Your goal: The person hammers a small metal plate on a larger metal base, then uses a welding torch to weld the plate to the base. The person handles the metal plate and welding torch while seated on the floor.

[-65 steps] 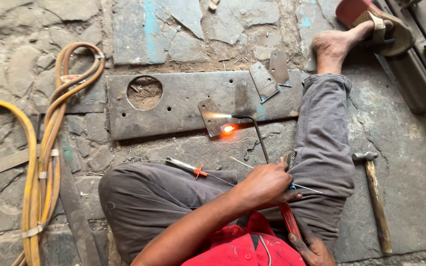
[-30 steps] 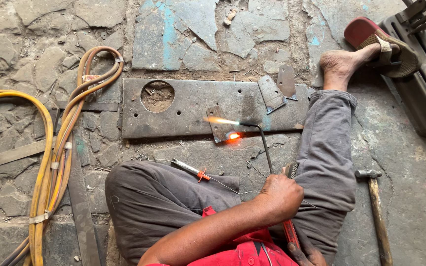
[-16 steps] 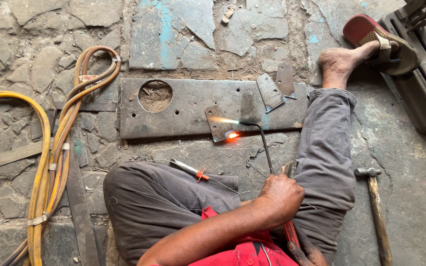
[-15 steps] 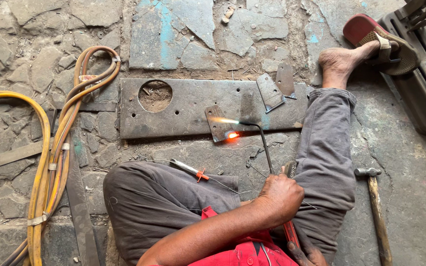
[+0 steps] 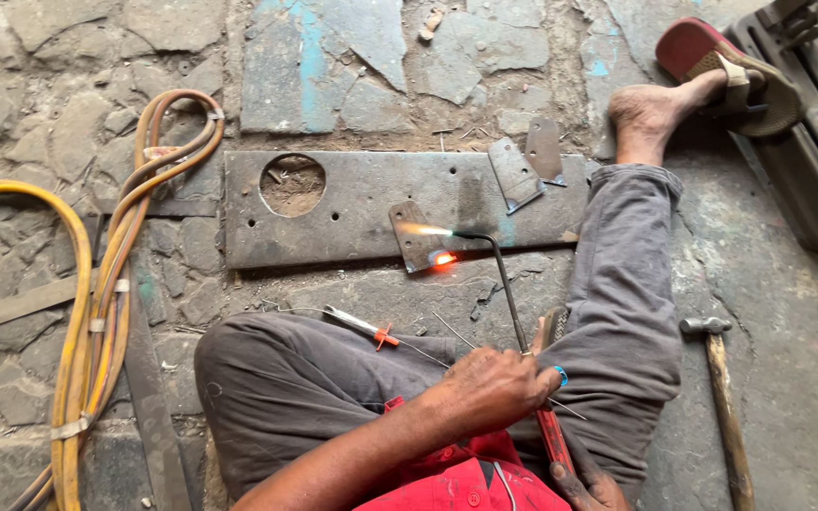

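Mostly cut off, right hand [image 5: 591, 484] grips the torch [image 5: 523, 322]; left hand [image 5: 494, 388] pinches a thin rod [image 5: 456, 333].

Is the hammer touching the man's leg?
Apart. The head view shows bare floor between the hammer and the grey trouser leg.

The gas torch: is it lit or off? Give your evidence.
Lit. The torch shows a flame at its tip, and an orange spot glows on the small metal piece.

Cracked stone floor [image 5: 68, 104] bears steel plate [image 5: 352, 203], hoses [image 5: 97, 312], hammer [image 5: 721, 397]
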